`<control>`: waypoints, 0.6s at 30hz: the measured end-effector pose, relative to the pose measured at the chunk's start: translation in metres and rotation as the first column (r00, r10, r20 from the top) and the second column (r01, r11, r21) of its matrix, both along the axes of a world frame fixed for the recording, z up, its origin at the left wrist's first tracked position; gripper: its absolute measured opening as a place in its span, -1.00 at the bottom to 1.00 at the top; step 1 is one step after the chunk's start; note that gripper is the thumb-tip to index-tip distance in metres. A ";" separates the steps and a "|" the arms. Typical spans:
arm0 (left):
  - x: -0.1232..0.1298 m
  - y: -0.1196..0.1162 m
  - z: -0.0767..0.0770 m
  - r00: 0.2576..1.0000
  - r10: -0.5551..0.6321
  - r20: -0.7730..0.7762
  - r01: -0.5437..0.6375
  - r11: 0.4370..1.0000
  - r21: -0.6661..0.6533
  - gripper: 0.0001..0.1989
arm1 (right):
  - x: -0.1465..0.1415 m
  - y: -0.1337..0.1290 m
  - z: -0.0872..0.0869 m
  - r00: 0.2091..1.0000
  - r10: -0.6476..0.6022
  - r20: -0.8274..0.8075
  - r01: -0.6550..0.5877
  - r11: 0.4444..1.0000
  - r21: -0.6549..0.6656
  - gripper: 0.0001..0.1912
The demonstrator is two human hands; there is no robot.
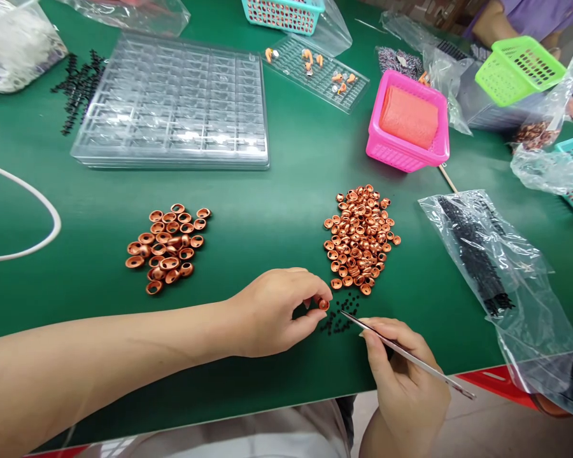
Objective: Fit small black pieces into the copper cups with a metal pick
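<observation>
- the left hand (272,312) pinches a copper cup (323,305) between thumb and finger, probably to steady it.
- the right hand (410,388) grips tweezers (410,357) like a pen — likely for fine control — tips at the black bits (337,330).
- those bits lie on the counter (277,210) beside the larger copper pile (363,242), seemingly for short reach; a smaller pile (169,245) sits farther left.

Bright light coming from above. Clear rectangular plastic compartment tray (172,108) beyond left fingers (315,287) is glaring; soft shadow falling below them. Far corners blurring, stretching.
</observation>
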State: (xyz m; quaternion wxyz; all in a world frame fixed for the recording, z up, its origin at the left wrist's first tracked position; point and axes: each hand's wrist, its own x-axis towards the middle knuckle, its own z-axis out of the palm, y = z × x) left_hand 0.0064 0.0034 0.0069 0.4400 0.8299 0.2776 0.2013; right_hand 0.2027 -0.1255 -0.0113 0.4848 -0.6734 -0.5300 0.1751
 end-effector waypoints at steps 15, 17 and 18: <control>0.001 0.000 0.000 1.000 -0.001 0.012 0.001 1.000 0.000 -0.88 | 0.002 0.002 -0.001 0.993 0.110 0.036 -0.112 0.993 0.046 -0.78; 0.001 0.000 0.000 1.000 -0.003 0.014 0.003 1.000 0.001 -0.88 | 0.003 0.002 -0.001 0.991 0.127 0.034 -0.128 0.991 0.045 -0.78; 0.001 0.000 0.000 1.000 -0.002 0.015 0.002 1.000 0.003 -0.88 | 0.003 0.002 -0.001 0.991 0.133 0.033 -0.135 0.990 0.046 -0.77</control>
